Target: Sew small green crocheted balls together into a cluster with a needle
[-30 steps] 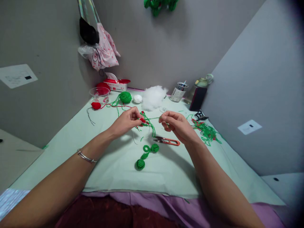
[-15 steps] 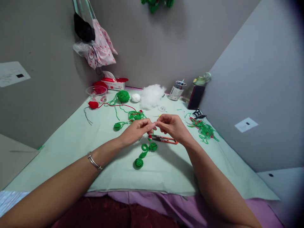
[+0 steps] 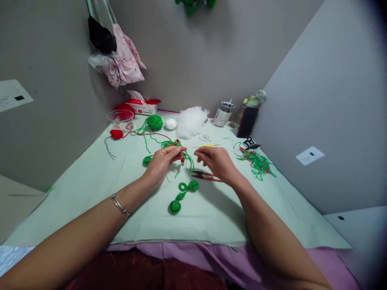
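Observation:
My left hand (image 3: 165, 160) is closed in a pinch on a small red crocheted piece (image 3: 182, 160) that shows below the fingertips. My right hand (image 3: 214, 159) is a short gap to the right, thumb and fingers pressed together; whatever they hold is too small to make out. Beneath the right hand lie thread snips (image 3: 207, 176) with orange-red handles. Nearer me rests a green crocheted piece (image 3: 180, 196) with two balls, a ring and a leaf shape. Behind the left hand are tangled green strands (image 3: 169, 144) and a green crocheted ball (image 3: 146, 161).
White stuffing (image 3: 192, 123), a green yarn ball (image 3: 155, 122) and a clear tub (image 3: 121, 121) stand at the back. A yellow-handled hook (image 3: 208, 145) lies beyond my hands. To the right are yarn scraps (image 3: 258, 164), a phone (image 3: 247, 122) and a pen can (image 3: 223, 114).
My hands have moved apart from where their fingertips met. The left went left with the red piece, uncovering green strands between them; the right stayed nearly in place. The view has shifted slightly.

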`<state>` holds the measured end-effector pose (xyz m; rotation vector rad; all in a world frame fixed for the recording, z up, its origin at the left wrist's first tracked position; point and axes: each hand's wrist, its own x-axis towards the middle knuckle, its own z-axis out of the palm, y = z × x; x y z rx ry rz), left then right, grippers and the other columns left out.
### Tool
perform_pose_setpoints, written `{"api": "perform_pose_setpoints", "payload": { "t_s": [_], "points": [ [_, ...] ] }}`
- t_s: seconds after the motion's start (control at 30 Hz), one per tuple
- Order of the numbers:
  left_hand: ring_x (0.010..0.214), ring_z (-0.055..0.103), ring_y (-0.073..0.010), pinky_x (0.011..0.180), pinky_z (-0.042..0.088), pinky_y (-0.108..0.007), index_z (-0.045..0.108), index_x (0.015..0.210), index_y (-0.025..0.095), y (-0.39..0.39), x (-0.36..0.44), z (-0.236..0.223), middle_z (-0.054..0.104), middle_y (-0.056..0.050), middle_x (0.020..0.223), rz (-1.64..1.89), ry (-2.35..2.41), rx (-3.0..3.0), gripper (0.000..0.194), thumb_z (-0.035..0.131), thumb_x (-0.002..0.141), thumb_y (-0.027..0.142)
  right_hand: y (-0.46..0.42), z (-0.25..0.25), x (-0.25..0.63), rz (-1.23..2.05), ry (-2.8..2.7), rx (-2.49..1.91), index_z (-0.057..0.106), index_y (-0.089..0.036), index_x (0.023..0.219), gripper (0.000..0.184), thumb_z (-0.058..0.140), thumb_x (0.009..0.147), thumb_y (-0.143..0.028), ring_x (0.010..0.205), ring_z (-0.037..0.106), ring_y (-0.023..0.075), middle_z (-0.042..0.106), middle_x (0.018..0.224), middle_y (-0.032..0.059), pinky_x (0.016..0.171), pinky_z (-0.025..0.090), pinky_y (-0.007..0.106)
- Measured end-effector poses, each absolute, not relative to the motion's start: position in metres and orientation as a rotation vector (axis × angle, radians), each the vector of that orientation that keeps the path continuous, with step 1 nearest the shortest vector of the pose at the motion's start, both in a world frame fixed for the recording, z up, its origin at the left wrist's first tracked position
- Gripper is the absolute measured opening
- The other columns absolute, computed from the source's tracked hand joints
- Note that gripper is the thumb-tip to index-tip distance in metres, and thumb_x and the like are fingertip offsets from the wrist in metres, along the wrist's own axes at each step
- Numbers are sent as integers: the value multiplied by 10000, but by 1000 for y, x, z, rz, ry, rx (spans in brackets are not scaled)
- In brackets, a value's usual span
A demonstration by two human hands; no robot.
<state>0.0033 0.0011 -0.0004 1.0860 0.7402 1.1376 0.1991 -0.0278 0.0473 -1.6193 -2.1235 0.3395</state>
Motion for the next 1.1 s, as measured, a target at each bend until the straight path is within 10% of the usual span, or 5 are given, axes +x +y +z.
{"api": "perform_pose_setpoints", "payload": {
  "t_s": [0.3, 0.47, 0.7, 1.1],
  "points": [
    [951, 604, -162, 849, 521, -280, 728, 870, 168, -8, -3, 11, 664, -44, 968, 1103, 702, 1181, 271, 687, 895, 434, -14, 31, 206, -97, -2454, -2198, 723, -94, 949, 304, 431, 921, -14, 956, 705, 292, 707, 1060, 201, 687, 386, 318],
    [831, 622, -138, 784, 525, -273, 774, 972, 181, -7, -3, 7, 686, -28, 864, 1010, 668, 1223, 257, 730, 869, 412, -10, 21, 203, -58, -2398, -2080, 682, -135, 1011, 230, 472, 930, -87, 915, 691, 239, 723, 1039, 146, 704, 411, 304],
    [651, 591, -106, 636, 506, -251, 797, 1083, 185, -11, -5, 9, 670, -7, 751, 1019, 691, 1318, 325, 731, 863, 415, -19, 41, 196, 922, -1539, -1193, 674, -156, 864, 161, 718, 842, -309, 636, 619, 136, 689, 708, 16, 657, 513, 276],
    [465, 465, -75, 497, 364, -231, 750, 813, 176, -14, -3, 6, 565, 36, 565, 1091, 814, 1463, 289, 712, 858, 459, -39, 44, 170, 963, -1407, -1010, 673, -175, 801, 204, 786, 808, -344, 608, 638, 126, 697, 695, 8, 603, 528, 261]
  ]
}}
